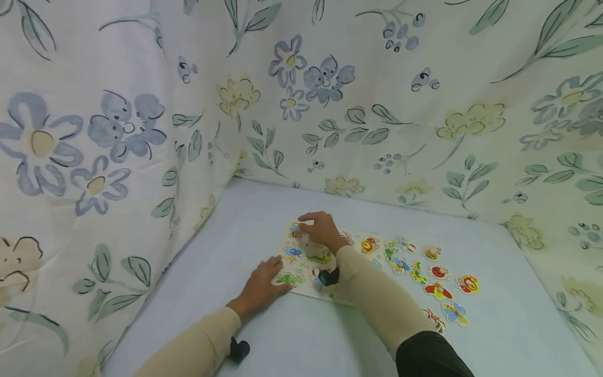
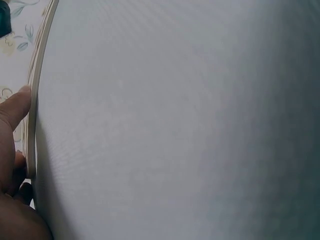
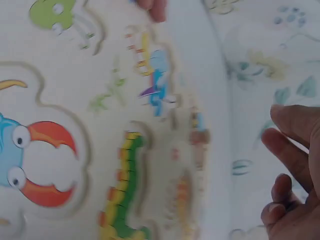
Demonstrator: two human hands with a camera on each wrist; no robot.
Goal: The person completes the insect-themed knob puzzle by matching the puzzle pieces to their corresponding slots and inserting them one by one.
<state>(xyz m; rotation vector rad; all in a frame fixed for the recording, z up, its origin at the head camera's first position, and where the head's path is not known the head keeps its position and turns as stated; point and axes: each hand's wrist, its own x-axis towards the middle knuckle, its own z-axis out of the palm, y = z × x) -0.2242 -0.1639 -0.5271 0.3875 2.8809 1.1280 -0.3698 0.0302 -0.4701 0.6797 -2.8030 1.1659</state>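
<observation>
A pale wooden puzzle board [image 1: 301, 288] with insect pictures and cut-out shapes lies flat on the table. My left hand [image 1: 261, 285] rests at its near left corner, fingers along the left edge and thumb at the front edge. The thumb [image 2: 19, 106] touches the board's side in the left wrist view. Over the far left part of the board, my right hand [image 1: 322, 230] hovers beside a bee picture [image 1: 295, 230]. Its thumb and fingers [image 3: 290, 150] are bent and apart in the right wrist view, with nothing visible between them. A green caterpillar [image 3: 127, 185] shows on the board there.
Several loose insect pieces lie right of the board, among them a ladybird [image 1: 439, 272], a red-and-yellow butterfly [image 1: 438, 291] and a blue-winged bee [image 1: 455, 313]. Floral curtains [image 1: 330, 136] hang behind and beside the white table [image 1: 198, 283]. My right forearm covers part of the board.
</observation>
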